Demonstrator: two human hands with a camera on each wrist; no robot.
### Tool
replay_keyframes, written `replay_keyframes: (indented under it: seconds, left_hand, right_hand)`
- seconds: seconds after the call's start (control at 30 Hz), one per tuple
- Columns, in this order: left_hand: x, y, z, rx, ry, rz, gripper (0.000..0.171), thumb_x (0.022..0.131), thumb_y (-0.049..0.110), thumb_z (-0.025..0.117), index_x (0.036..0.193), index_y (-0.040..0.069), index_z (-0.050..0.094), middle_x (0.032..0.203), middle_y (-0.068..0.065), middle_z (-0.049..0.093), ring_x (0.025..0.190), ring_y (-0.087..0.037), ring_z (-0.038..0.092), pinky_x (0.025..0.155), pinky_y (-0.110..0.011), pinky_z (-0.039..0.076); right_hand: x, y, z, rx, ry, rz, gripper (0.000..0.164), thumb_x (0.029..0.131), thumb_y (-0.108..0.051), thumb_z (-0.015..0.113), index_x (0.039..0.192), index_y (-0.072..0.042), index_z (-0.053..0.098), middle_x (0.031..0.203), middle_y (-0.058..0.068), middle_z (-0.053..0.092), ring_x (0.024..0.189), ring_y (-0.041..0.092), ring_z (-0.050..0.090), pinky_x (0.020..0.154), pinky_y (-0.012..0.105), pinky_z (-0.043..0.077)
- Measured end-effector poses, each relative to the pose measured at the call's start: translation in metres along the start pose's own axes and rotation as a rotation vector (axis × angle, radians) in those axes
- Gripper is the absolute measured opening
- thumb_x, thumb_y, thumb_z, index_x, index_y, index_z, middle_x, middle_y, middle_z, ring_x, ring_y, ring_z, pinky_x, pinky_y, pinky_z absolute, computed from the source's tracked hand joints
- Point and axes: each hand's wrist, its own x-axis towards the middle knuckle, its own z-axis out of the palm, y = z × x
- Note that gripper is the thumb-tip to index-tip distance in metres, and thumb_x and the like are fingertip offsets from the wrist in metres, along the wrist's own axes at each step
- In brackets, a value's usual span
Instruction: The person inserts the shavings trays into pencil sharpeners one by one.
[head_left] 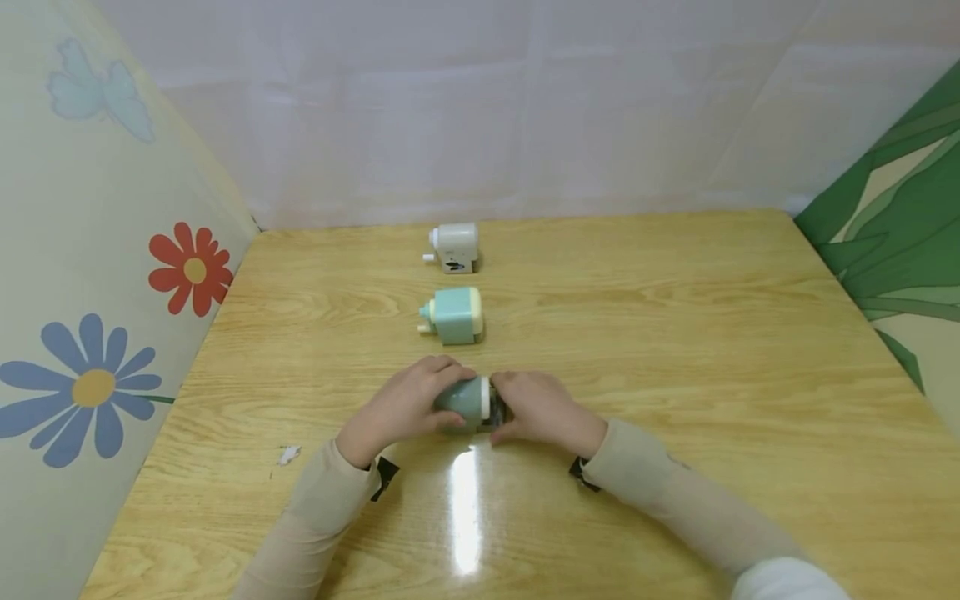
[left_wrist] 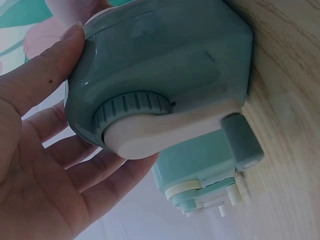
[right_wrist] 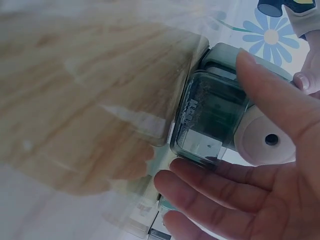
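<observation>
A dark green hand-crank pencil sharpener (head_left: 463,402) sits on the wooden table between both hands. My left hand (head_left: 411,402) grips its body from the crank side, thumb on one side and fingers on the other. The left wrist view shows its pale crank (left_wrist: 172,131) with a dark green knob, angled toward the tabletop. My right hand (head_left: 543,408) is at the opposite end, thumb and fingertips about the clear shavings drawer (right_wrist: 207,120). Beside that drawer is a white round face (right_wrist: 262,135) with a dark pencil hole. The drawer appears seated in the body.
Behind the hands stand a mint-green sharpener (head_left: 454,317) with a cream end and, farther back, a grey one (head_left: 456,247), both with cranks toward the left. A small white patch (head_left: 288,454) marks the table at left. Painted panels flank the table; a pale sheet (head_left: 525,117) hangs behind.
</observation>
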Motion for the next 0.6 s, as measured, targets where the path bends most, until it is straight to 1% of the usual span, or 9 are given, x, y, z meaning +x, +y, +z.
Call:
replay_keyframes:
  seconds: [0.27, 0.47, 0.53, 0.6]
  left_hand:
    - [-0.0007, -0.0001, 0.0021, 0.007, 0.008, 0.001, 0.054, 0.071, 0.021, 0.078, 0.117, 0.002, 0.057, 0.111, -0.013, 0.058, 0.097, -0.023, 0.056, 0.080, -0.034, 0.049]
    - [-0.0009, -0.0005, 0.0025, 0.011, 0.005, -0.004, 0.054, 0.071, 0.022, 0.077, 0.118, 0.002, 0.057, 0.112, -0.013, 0.058, 0.099, -0.024, 0.056, 0.081, -0.034, 0.049]
    - [-0.0005, -0.0007, 0.0023, 0.017, 0.003, -0.008, 0.055, 0.071, 0.023, 0.077, 0.118, 0.003, 0.057, 0.113, -0.012, 0.058, 0.099, -0.024, 0.056, 0.081, -0.034, 0.049]
    - [-0.0003, -0.0009, 0.0017, 0.022, 0.003, -0.009, 0.055, 0.071, 0.023, 0.077, 0.118, 0.003, 0.057, 0.113, -0.013, 0.058, 0.099, -0.024, 0.056, 0.081, -0.034, 0.049]
  right_hand:
    - [-0.0002, 0.0000, 0.0029, 0.008, 0.001, -0.006, 0.058, 0.062, -0.041, 0.081, 0.097, 0.000, 0.056, 0.084, 0.006, 0.061, 0.069, 0.018, 0.057, 0.057, 0.031, 0.049]
    - [-0.0021, -0.0003, 0.0019, 0.045, -0.013, 0.002, 0.066, 0.062, -0.035, 0.082, 0.108, 0.003, 0.056, 0.092, 0.009, 0.063, 0.077, 0.020, 0.059, 0.066, 0.034, 0.051]
    - [-0.0028, 0.0002, 0.0007, 0.045, -0.010, 0.012, 0.065, 0.062, -0.034, 0.082, 0.108, 0.003, 0.056, 0.090, 0.009, 0.062, 0.075, 0.020, 0.058, 0.064, 0.034, 0.050]
    - [-0.0034, 0.0014, -0.0004, 0.040, -0.006, 0.026, 0.062, 0.061, -0.034, 0.082, 0.105, 0.002, 0.057, 0.085, 0.006, 0.062, 0.070, 0.018, 0.057, 0.060, 0.031, 0.049]
